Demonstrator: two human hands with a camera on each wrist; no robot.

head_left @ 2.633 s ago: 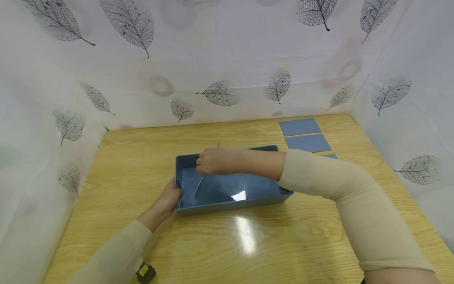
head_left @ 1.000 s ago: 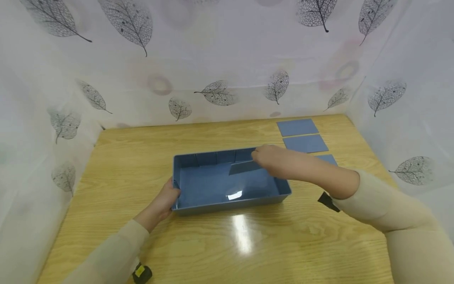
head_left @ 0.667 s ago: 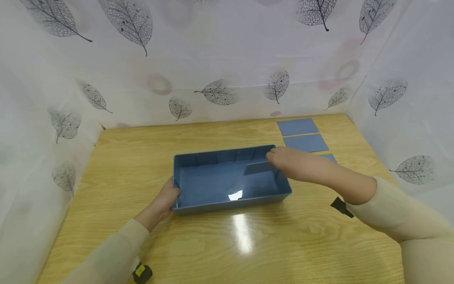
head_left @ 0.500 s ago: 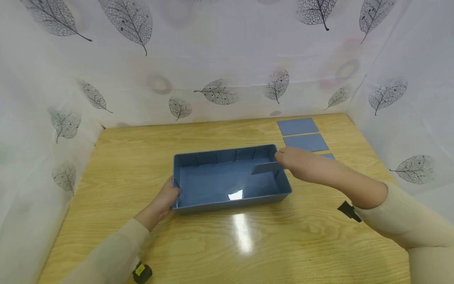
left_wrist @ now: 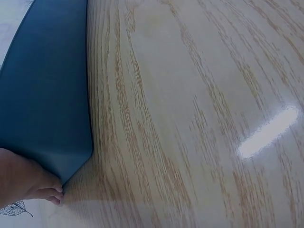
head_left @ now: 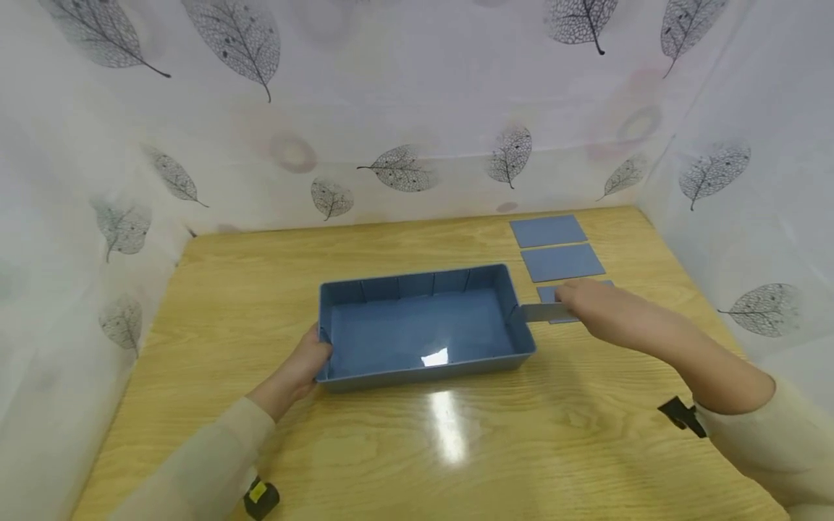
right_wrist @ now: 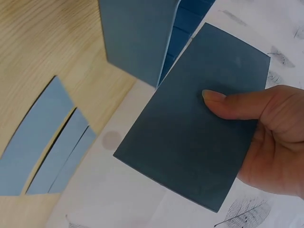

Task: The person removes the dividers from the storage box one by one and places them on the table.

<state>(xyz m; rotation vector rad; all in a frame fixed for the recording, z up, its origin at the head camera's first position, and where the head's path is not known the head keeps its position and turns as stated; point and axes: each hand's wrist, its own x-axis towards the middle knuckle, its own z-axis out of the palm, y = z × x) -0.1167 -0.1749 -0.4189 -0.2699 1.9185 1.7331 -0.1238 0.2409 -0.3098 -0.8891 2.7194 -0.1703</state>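
Note:
A long blue box, open at the top, stands on the wooden table. My left hand grips its left end wall; in the left wrist view the fingers of that hand wrap the box's lower corner. My right hand pinches a thin blue-grey divider panel just past the box's right end. In the right wrist view the thumb lies flat across the face of the panel, and the other fingers are behind it. Upright slots line the inside of the box's back wall.
Two flat blue panels lie in a row at the back right of the table. A third panel lies nearer, partly hidden by my right hand. Leaf-printed curtains enclose the back and sides.
My right hand has carried the divider panel from inside the left part of the box rightward, out past its right end. The left hand has kept its grip on the box.

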